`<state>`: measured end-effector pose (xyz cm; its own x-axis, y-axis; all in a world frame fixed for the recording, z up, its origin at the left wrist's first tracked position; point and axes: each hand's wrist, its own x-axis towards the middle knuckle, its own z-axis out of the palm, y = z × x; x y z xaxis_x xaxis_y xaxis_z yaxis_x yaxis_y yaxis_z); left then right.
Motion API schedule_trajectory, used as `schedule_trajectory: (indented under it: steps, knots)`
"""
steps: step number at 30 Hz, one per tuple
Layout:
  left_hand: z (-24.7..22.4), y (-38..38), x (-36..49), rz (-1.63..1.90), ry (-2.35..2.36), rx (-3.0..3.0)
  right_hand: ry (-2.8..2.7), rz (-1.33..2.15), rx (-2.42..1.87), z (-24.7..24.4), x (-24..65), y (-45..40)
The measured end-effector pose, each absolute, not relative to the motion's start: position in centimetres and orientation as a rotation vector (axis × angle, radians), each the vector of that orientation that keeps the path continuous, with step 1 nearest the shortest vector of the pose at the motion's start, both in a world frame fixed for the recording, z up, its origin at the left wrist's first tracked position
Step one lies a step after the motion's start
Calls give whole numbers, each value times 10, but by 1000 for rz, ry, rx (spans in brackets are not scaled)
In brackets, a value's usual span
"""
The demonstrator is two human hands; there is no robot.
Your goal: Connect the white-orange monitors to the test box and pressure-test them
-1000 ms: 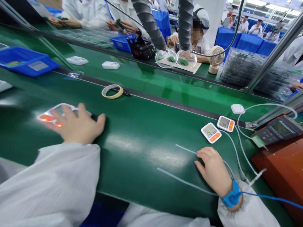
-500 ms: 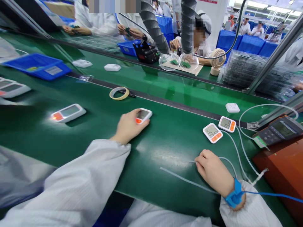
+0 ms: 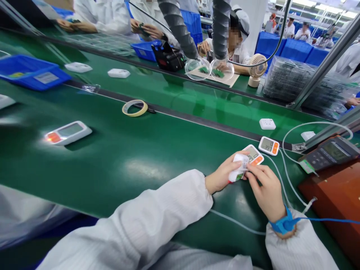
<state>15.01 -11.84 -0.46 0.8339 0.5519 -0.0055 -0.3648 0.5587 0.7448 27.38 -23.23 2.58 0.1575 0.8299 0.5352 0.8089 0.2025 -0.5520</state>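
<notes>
Green conveyor belt (image 3: 135, 157) runs across an assembly line, with other workers seated along its far side. Left hand (image 3: 222, 175) is closed around a small white unit (image 3: 238, 167), held just above the belt with its back face turned up; the fingers wrap its near end, and the unit's long axis runs away from the wearer, tilted up toward the far right. Right hand (image 3: 266, 189) meets the unit from the right — fingertips pinched at its upper edge; whether it also grips the thin tube (image 3: 282, 187) that trails beneath it cannot be told. A blue wrist strap (image 3: 284, 224) circles the right wrist.

Both hands therefore sit on the same object, the left carrying it and the right working at its far-right end. Directly behind the unit, touching or nearly so, lies a display unit (image 3: 255, 154) face up, with a second display unit (image 3: 269, 146) just beyond it (each tethered by pale tubing toward the handheld meter (image 3: 329, 153) at right). Well apart to the left, a lit unit (image 3: 67, 132) rests alone on the belt, and a tape roll (image 3: 134, 108) lies farther back.
</notes>
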Motion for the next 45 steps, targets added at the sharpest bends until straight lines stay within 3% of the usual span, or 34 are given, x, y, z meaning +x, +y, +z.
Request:
schedule_trajectory:
  steps: [24,45]
  knots:
    - [-1,-118,148,453,244,851,-1604,-69,-1600,31,269,-235]
    - [0,-120,148,441,234,911,-1555,108,-1612,32,269,-234]
